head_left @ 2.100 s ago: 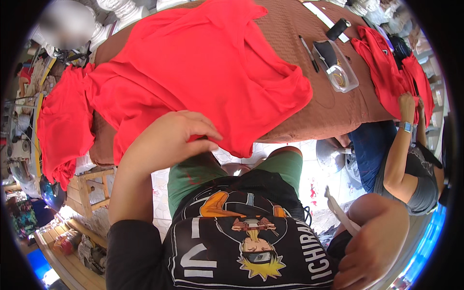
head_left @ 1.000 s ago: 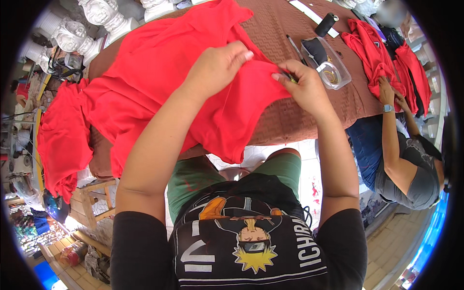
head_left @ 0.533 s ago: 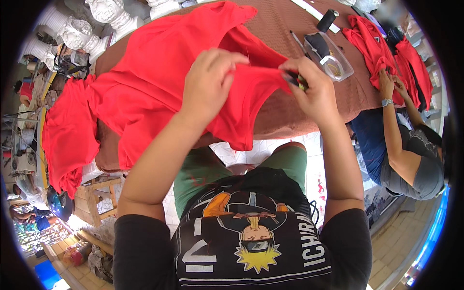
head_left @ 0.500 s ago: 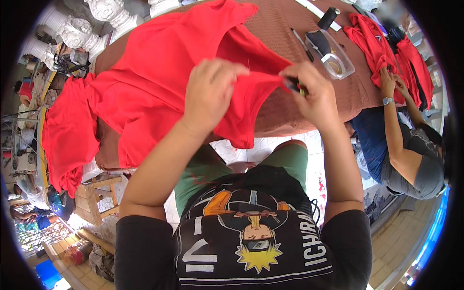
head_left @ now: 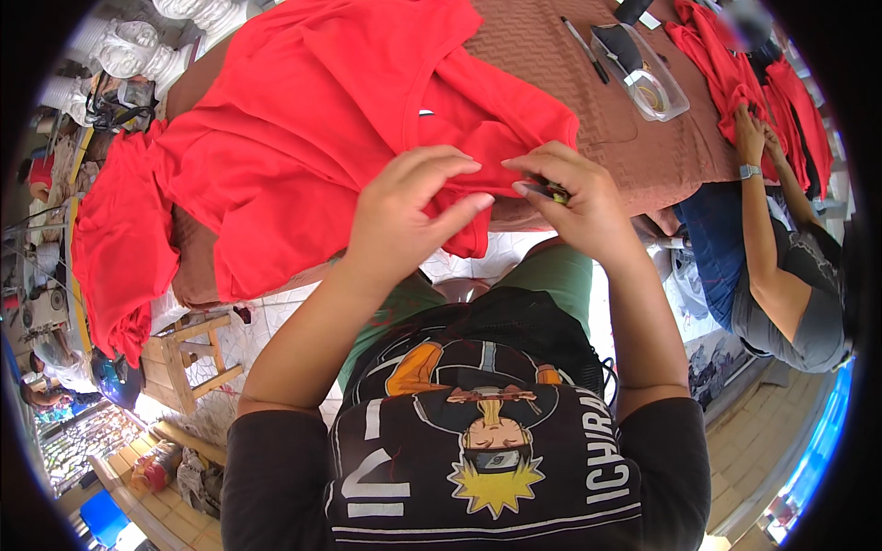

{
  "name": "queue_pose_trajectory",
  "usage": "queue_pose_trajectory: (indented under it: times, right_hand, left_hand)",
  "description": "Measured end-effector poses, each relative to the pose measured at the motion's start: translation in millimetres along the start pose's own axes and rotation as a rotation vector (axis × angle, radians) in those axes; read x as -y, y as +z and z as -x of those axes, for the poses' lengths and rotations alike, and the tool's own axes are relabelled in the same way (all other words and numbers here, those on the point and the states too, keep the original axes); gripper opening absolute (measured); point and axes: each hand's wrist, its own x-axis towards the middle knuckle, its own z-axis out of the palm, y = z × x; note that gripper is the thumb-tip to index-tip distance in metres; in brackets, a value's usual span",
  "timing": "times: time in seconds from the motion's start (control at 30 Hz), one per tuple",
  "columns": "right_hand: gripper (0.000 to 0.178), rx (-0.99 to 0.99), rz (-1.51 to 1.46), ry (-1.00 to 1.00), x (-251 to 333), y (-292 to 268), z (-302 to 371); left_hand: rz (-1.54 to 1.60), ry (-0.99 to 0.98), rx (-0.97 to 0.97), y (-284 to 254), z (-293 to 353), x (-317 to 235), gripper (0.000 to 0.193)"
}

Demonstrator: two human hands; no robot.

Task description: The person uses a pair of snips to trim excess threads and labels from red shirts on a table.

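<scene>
A large red shirt (head_left: 312, 129) lies spread over a brown textured table cover (head_left: 551, 64). My left hand (head_left: 409, 216) pinches the shirt's near hem at the table's front edge. My right hand (head_left: 574, 197) grips the same hem just to the right and also holds a small dark tool (head_left: 549, 190) between its fingers. Both hands are close together, almost touching.
More red cloth (head_left: 115, 239) hangs off the table's left end. A clear plastic tray (head_left: 643, 73) and a pen (head_left: 583, 39) lie at the far right of the table. Another person (head_left: 781, 248) sits at the right, handling red garments (head_left: 735, 64). A wooden stool (head_left: 188, 358) stands below left.
My right hand came up from my lap to the shirt. Both hands then drew the hem toward me to the table's front edge and closed together on it.
</scene>
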Motion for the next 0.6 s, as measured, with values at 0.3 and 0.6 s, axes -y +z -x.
queue_pose_trajectory:
  times: [0.3, 0.6]
  right_hand:
    - [0.038, 0.045, -0.066, 0.047, -17.0, 32.2, 27.8]
    - [0.030, 0.082, -0.039, 0.074, -14.8, 26.8, 30.5]
  left_hand:
    - [-0.202, -0.011, 0.029, 21.8, 26.1, 13.1, 0.031]
    - [-0.203, -0.130, 0.051, 14.8, 33.5, 4.3, 0.012]
